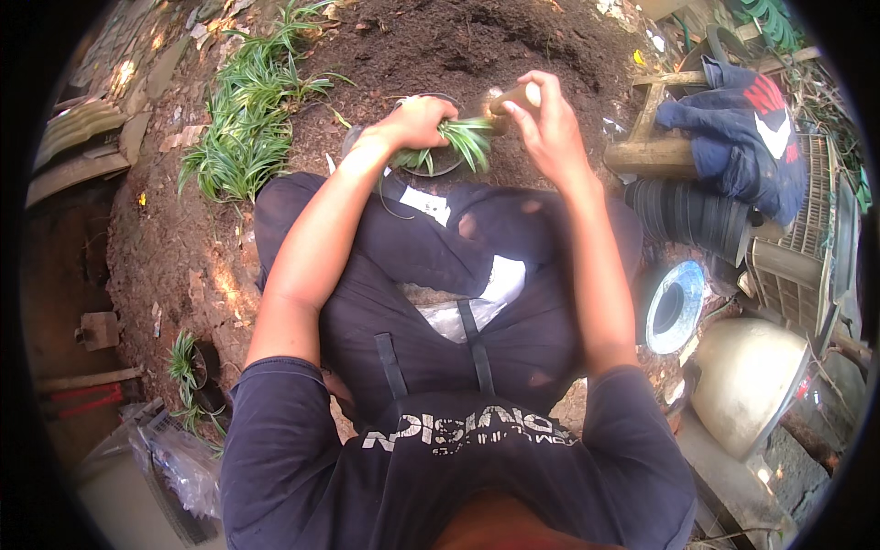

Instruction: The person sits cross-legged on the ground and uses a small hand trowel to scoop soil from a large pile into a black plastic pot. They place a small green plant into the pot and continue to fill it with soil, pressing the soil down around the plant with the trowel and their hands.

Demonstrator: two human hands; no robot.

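Note:
My left hand [421, 122] is closed around a green-and-white striped leafy plant [469, 141], over a round pot [440, 170] in front of my crossed legs. Leaves stick out to the right of the fingers. My right hand [550, 127] holds a short brownish cylindrical thing with a pale end [517, 101] between thumb and fingers, just right of the plant; its exact kind cannot be told. Behind both hands lies a heap of dark loose soil [474, 41]. A dense row of the same striped plants [244, 130] lies to the left of the pot.
At right are a wooden stool [650, 157] with a dark cloth, stacked black pots [687, 216], a plastic crate [790, 258], a round blue-white container [677, 307] and a cream-coloured shell [746, 385]. Potted plants [199, 364] and clear plastic bags [189, 474] lie at lower left.

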